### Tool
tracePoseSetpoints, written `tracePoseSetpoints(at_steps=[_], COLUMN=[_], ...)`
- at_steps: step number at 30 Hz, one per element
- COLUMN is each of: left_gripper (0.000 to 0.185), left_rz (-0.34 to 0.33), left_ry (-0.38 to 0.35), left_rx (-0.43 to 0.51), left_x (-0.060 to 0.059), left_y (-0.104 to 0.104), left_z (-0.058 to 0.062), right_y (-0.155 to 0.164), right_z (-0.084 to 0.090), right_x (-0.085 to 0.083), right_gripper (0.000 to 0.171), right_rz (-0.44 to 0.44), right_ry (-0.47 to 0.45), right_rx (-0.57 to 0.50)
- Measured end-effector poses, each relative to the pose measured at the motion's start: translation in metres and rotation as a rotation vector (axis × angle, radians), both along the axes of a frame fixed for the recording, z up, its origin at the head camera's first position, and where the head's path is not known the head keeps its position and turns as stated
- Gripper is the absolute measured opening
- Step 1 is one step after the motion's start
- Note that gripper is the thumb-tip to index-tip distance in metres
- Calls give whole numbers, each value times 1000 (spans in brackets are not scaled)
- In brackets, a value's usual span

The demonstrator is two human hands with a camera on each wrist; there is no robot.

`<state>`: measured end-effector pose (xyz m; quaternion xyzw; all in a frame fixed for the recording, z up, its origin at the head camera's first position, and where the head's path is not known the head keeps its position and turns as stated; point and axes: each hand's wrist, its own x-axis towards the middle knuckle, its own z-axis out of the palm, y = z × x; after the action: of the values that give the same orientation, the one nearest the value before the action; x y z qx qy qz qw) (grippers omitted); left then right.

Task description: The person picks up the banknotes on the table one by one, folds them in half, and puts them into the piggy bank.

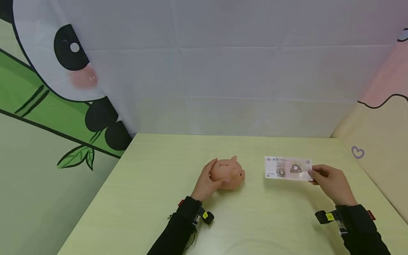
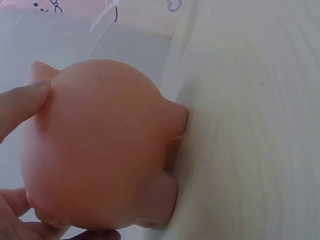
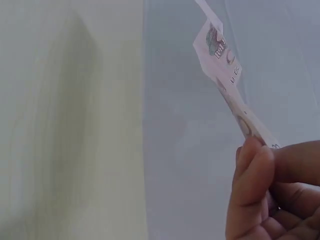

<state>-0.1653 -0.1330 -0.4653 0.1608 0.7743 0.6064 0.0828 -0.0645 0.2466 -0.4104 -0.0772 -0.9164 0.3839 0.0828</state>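
Note:
A pink piggy bank (image 1: 227,173) stands on the pale green table (image 1: 153,184), snout pointing right. My left hand (image 1: 208,182) grips its rear end, thumb on top and fingers under the side; the left wrist view shows the piggy bank (image 2: 100,145) filling the frame with my thumb (image 2: 22,107) on its back. To the right, my right hand (image 1: 329,182) pinches the right edge of a banknote (image 1: 287,168) held a little above the table. In the right wrist view the banknote (image 3: 225,65) stands nearly edge-on above my fingers (image 3: 252,182).
A white backdrop (image 1: 239,71) rises behind the table. A panda and bamboo panel (image 1: 47,106) stands on the left, a pink and beige panel with a heart (image 1: 357,152) on the right. Black sleeves and wrist cameras cover both forearms.

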Motion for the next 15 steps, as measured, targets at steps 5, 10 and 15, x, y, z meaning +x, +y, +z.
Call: tracePoseSetpoints(at_steps=[5,10,15], left_gripper=[86,78,71], left_rz=[36,48,65], left_ry=[-2,35,90], left_rx=[-22,19,39], left_x=[0,-1,1], left_y=[-2,-5,-7], left_z=[4,10,19], right_y=[-18,-36,-53], right_z=[5,9,11], right_x=[-5,-12,-19], right_gripper=[42,40,38], right_rz=[18,30,55], right_ry=[43,64,82], right_rx=[-31,-68,-107])
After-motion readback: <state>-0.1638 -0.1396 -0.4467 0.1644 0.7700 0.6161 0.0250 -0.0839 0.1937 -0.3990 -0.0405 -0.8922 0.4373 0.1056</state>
